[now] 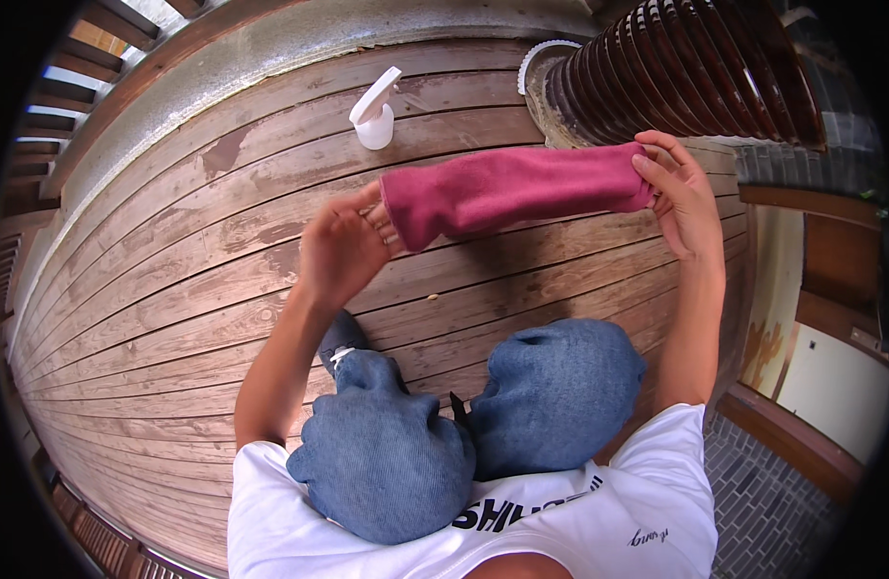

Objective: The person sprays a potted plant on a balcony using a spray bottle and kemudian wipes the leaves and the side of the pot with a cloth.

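A folded pink cloth [516, 189] is stretched lengthwise between my two hands, above a wooden plank floor. At its left end is my left hand [352, 242], palm facing up, with the fingers passing behind the cloth's edge. My right hand [672, 189] pinches the other end, thumb in front and some fingers behind. Past the cloth, a small white spray bottle [374, 116] stands upright on the planks. How firmly the left fingers hold the cloth is hidden behind it.
A dark brown ribbed pot [661, 79] stands on a round base [542, 94] at the upper right. A wooden railing [90, 61] runs along the upper left beyond a concrete ledge [270, 43]. My bent knees in jeans [560, 391] are below the cloth.
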`<state>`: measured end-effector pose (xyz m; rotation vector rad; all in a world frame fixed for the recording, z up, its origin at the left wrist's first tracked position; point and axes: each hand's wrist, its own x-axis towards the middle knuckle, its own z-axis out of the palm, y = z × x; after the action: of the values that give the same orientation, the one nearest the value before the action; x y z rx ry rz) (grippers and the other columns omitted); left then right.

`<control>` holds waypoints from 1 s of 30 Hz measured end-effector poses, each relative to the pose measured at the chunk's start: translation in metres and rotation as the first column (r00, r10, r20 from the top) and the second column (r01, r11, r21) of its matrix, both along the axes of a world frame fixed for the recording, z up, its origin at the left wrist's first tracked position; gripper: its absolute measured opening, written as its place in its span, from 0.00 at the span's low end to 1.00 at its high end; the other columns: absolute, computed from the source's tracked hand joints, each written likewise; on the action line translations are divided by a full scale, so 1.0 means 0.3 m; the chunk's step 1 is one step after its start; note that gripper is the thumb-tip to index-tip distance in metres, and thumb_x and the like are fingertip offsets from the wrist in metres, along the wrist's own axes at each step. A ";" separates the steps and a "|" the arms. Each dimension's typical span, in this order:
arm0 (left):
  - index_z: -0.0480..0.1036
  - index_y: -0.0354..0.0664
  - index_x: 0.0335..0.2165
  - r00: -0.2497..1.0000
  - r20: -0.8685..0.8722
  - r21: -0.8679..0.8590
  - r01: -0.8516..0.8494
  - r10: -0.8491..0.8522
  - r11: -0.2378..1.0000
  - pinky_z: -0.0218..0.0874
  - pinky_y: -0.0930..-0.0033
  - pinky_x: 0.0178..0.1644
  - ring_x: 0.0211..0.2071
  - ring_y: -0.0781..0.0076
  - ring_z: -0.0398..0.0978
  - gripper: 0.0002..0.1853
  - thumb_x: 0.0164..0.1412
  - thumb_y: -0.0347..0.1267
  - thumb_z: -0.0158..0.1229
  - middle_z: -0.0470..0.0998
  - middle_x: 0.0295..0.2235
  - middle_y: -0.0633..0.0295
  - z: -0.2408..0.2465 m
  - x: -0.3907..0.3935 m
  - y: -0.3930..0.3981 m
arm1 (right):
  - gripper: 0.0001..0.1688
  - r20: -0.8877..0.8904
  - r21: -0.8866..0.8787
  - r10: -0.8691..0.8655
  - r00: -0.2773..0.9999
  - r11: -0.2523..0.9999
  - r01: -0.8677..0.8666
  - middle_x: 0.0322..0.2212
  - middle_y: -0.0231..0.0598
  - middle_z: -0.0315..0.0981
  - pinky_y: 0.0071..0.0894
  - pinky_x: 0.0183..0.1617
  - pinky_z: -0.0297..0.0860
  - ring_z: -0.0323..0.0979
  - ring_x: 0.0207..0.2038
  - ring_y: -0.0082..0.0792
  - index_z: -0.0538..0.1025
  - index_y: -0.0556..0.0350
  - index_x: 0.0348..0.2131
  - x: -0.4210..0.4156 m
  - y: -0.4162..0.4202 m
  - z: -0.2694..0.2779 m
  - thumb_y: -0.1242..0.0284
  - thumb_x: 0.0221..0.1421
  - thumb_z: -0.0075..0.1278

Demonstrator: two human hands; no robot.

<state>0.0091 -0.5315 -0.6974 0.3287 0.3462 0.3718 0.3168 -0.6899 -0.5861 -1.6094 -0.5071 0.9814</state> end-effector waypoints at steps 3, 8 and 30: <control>0.68 0.37 0.46 0.974 -0.184 0.313 -0.067 0.129 0.947 0.62 0.72 0.47 0.41 0.77 0.71 0.17 0.60 0.34 0.51 0.76 0.39 0.62 0.026 0.032 0.052 | 0.14 0.056 -0.052 -0.011 0.998 0.999 0.014 0.32 0.32 0.73 0.15 0.33 0.67 0.71 0.32 0.17 0.73 0.57 0.40 0.025 0.012 0.013 0.78 0.51 0.54; 0.73 0.34 0.40 0.872 -0.364 0.826 0.138 0.329 0.547 0.62 0.80 0.40 0.35 0.83 0.72 0.13 0.60 0.31 0.53 0.77 0.33 0.64 0.109 0.070 0.114 | 0.13 0.097 -0.064 -0.044 0.994 0.997 0.050 0.31 0.27 0.73 0.17 0.38 0.65 0.70 0.33 0.16 0.73 0.52 0.38 0.128 0.006 0.014 0.75 0.49 0.56; 0.73 0.38 0.42 0.814 -0.402 0.906 0.419 0.419 0.055 0.57 0.79 0.33 0.25 0.83 0.60 0.16 0.53 0.26 0.59 0.76 0.30 0.68 0.286 0.087 0.208 | 0.15 0.060 -0.043 -0.062 0.996 0.997 0.064 0.31 0.28 0.74 0.19 0.43 0.65 0.70 0.34 0.17 0.72 0.52 0.38 0.200 0.036 0.016 0.73 0.49 0.57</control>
<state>0.0351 -0.4691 -0.6117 2.0096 0.6809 0.4625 0.3769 -0.6793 -0.5813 -1.6888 -0.4743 0.9061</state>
